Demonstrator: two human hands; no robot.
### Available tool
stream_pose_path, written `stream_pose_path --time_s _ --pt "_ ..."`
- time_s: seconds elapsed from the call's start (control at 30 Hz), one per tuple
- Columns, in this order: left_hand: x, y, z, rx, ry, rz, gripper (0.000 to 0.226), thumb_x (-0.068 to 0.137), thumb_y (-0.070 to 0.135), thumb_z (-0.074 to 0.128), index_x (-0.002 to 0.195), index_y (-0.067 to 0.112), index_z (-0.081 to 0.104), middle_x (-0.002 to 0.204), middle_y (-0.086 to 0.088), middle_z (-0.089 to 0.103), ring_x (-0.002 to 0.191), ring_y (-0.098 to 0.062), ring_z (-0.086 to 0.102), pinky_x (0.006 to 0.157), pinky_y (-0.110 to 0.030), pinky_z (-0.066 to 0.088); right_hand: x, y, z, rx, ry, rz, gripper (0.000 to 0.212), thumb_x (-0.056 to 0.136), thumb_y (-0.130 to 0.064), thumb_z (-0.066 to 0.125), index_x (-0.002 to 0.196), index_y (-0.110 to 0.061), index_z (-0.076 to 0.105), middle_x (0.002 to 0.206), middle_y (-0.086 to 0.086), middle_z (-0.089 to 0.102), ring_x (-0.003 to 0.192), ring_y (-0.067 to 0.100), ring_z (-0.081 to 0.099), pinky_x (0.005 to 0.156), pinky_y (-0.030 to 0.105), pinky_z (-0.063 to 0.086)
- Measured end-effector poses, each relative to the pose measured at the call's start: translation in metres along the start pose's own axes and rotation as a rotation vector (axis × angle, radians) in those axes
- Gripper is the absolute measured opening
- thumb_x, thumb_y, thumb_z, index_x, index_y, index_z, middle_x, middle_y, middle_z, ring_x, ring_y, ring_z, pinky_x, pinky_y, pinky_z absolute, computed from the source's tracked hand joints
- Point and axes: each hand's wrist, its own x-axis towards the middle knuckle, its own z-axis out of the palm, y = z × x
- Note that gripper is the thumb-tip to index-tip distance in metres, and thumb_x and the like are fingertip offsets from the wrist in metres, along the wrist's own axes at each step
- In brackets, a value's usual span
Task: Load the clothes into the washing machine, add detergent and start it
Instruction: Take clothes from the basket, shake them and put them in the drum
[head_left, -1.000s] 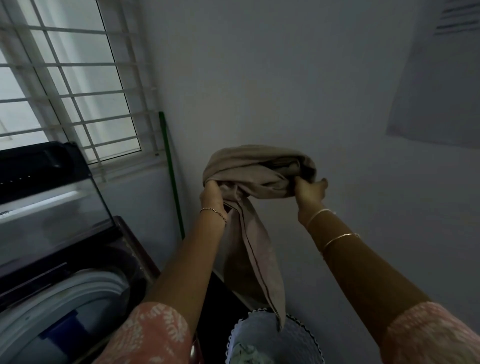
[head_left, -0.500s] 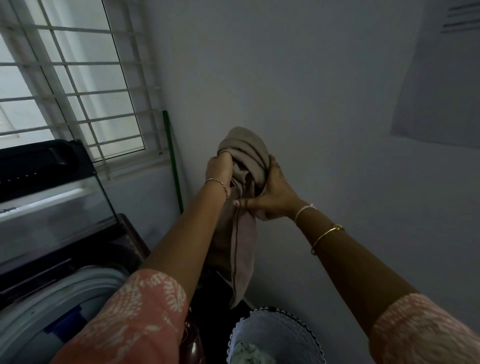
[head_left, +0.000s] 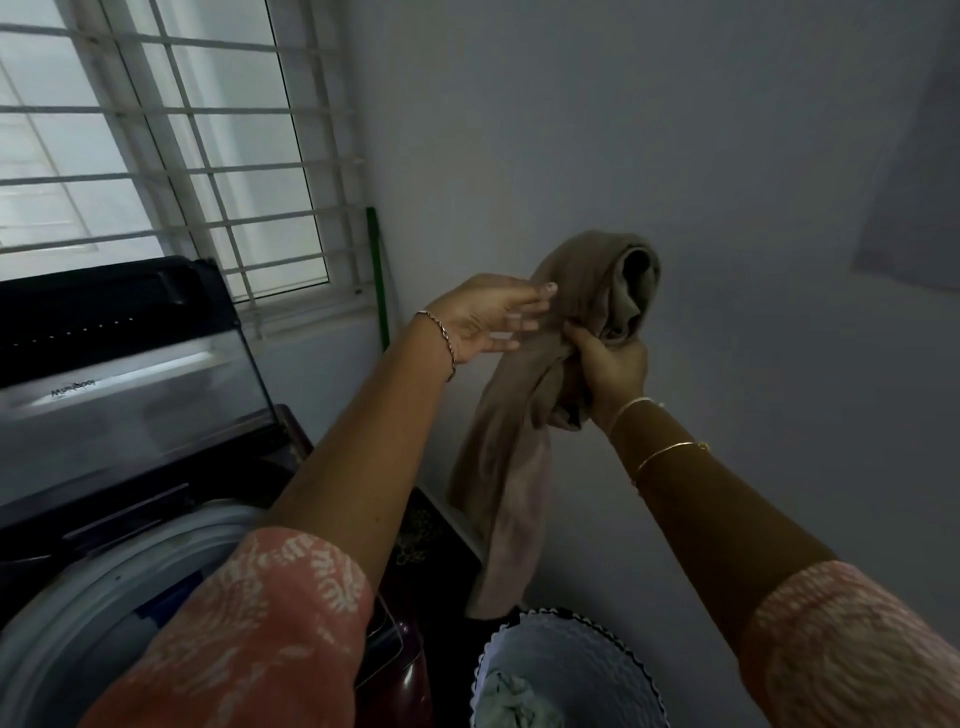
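Your R hand (head_left: 609, 370) grips beige cloth (head_left: 524, 441), L hand (head_left: 485, 323) flat open. Basket (head_left: 576, 657) at 6 holds pale laundry (head_left: 506, 699); washer lid (head_left: 130, 410) logo unreadable.

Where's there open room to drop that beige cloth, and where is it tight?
The drum opening, bordered by its white rim and the raised lid, is open, though the left arm crosses it. The basket has bare room beside a pale garment. The dark gap between washer and basket looks tight.

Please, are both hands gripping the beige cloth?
No, only the right hand grips the beige cloth; the left hand has straight fingers.
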Motion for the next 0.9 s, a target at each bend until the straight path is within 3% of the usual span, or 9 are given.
stream_pose_path --time_s 0.1,0.23,0.3,0.4,0.53,0.63,0.77,0.83,0.9 --pt "-0.002 -0.027 -0.003 -0.095 0.006 -0.142 0.019 0.093 0.037 0.058 0.095 0.019 0.063 0.099 0.002 0.071 0.085 -0.011 0.063 0.08 -0.029 0.05 0.0 -0.005 0.001 0.169 0.002 0.072 0.038 0.072 -0.023 0.081 0.107 -0.013 0.067 0.102 0.003 0.069 0.086 0.017 0.066 0.07 0.029 0.055" --pt "-0.012 -0.074 -0.003 -0.155 0.082 -0.331 0.049 0.097 0.055 0.037 0.078 0.018 0.063 0.065 0.007 0.069 0.066 -0.009 0.057 0.062 -0.027 0.044 0.002 -0.011 0.004 0.194 -0.007 0.068 0.052 0.072 -0.028 0.082 0.118 -0.013 0.063 0.108 0.001 0.067 0.093 0.017 0.062 0.078 0.027 0.051" --pt "-0.018 -0.097 -0.002 -0.207 0.045 -0.404 0.064 0.095 0.065 0.026 0.084 0.015 0.064 0.075 0.001 0.069 0.071 -0.014 0.059 0.066 -0.03 0.046 0.001 -0.014 0.003 0.186 -0.066 0.046 0.055 0.073 -0.034 0.081 0.12 -0.013 0.062 0.108 0.0 0.067 0.094 0.015 0.063 0.078 0.026 0.053" --pt "-0.021 -0.128 0.004 -0.44 -0.053 -0.477 0.084 0.089 0.075 0.018 0.112 0.005 0.059 0.109 -0.013 0.066 0.099 -0.029 0.061 0.082 -0.044 0.051 -0.002 -0.018 0.003 0.155 -0.155 0.001 0.053 0.078 -0.037 0.077 0.123 -0.013 0.062 0.103 -0.002 0.067 0.092 0.01 0.065 0.072 0.017 0.055" --pt "-0.014 -0.147 0.021 -0.778 0.006 -0.506 0.102 0.081 0.083 0.008 0.143 0.01 0.042 0.131 -0.025 0.056 0.119 -0.043 0.054 0.092 -0.052 0.047 -0.004 -0.014 0.005 0.13 -0.273 -0.021 0.043 0.084 -0.034 0.071 0.121 -0.014 0.061 0.1 -0.005 0.068 0.091 0.006 0.065 0.073 0.016 0.056" --pt "-0.012 -0.153 0.034 -0.935 0.049 -0.481 0.102 0.078 0.086 0.009 0.141 0.014 0.045 0.141 -0.022 0.048 0.125 -0.046 0.047 0.09 -0.058 0.048 -0.011 -0.011 0.009 0.165 -0.336 0.036 0.055 0.083 -0.042 0.069 0.128 -0.013 0.057 0.114 0.002 0.067 0.103 0.016 0.066 0.09 0.031 0.055" --pt "-0.01 -0.157 0.04 -1.067 0.075 -0.369 0.09 0.072 0.086 0.033 0.134 0.025 0.056 0.139 -0.017 0.052 0.126 -0.047 0.044 0.098 -0.067 0.037 -0.02 -0.015 0.015 0.253 -0.419 0.21 0.084 0.067 -0.063 0.073 0.132 -0.013 0.055 0.121 0.009 0.067 0.109 0.026 0.066 0.099 0.045 0.049" --pt "-0.01 -0.152 0.037 -1.106 0.111 -0.292 0.082 0.073 0.081 0.041 0.128 0.024 0.062 0.13 -0.015 0.061 0.121 -0.041 0.052 0.099 -0.058 0.041 -0.022 -0.014 0.013 0.272 -0.475 0.273 0.08 0.074 -0.066 0.066 0.132 -0.013 0.054 0.123 0.011 0.066 0.112 0.028 0.064 0.102 0.046 0.047" --pt "-0.013 -0.141 0.032 -1.093 0.152 -0.194 0.066 0.08 0.071 0.046 0.117 0.021 0.07 0.118 -0.013 0.068 0.109 -0.035 0.062 0.09 -0.047 0.051 -0.022 -0.011 0.011 0.352 -0.513 0.348 0.062 0.09 -0.058 0.049 0.13 -0.01 0.053 0.12 0.013 0.066 0.11 0.028 0.064 0.099 0.043 0.048"
